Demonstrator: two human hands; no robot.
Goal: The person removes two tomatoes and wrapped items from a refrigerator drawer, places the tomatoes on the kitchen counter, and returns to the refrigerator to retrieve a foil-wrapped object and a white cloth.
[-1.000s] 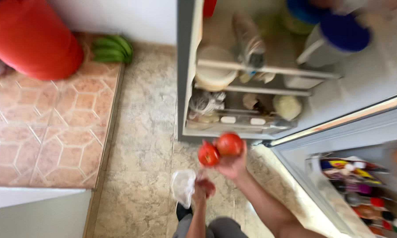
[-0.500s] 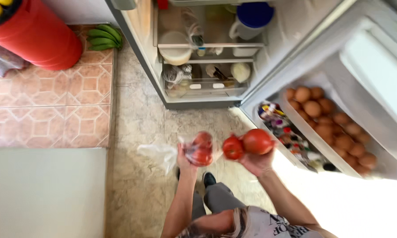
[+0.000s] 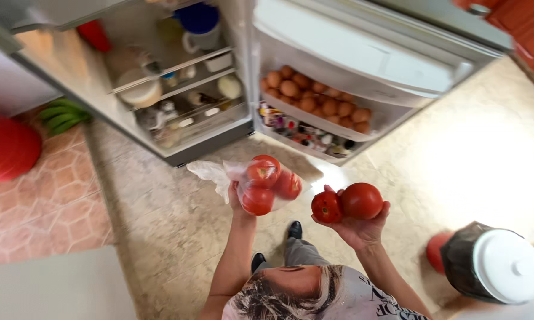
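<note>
Far left, a red drum (image 3: 3, 148) stood on patterned pink tiles (image 3: 48, 201), with green bananas (image 3: 62, 112) lying just beside it against the wall. Next came the open fridge (image 3: 160, 89): wire shelves carrying a white lidded bowl (image 3: 139, 92), a jug (image 3: 199, 26) with a blue lid, and small tubs and bundles too blurred to tell apart. In front of it, over the beige stone floor (image 3: 172, 225), the left hand (image 3: 238, 198) was raised with fingers closed around the gathered neck of a clear plastic bag (image 3: 219, 175); the bag held three red tomatoes (image 3: 267, 184), bunched together and touching. Right of that, the right hand (image 3: 356, 228) lay palm up, fingers cupped and partly spread, bearing two loose tomatoes (image 3: 347, 202), the smaller on the left touching the larger on the right. The two hands were near each other but apart. Behind them stood the open fridge door (image 3: 362, 65), its upper rack filled with brown eggs (image 3: 314, 98), its lower rack with small bottles (image 3: 302, 130). Below the hands, black shoes (image 3: 295, 230) showed on the floor. Far right, a dark bin (image 3: 486, 266) with a white lid stood on the floor, a red object partly hidden just beside it.
</note>
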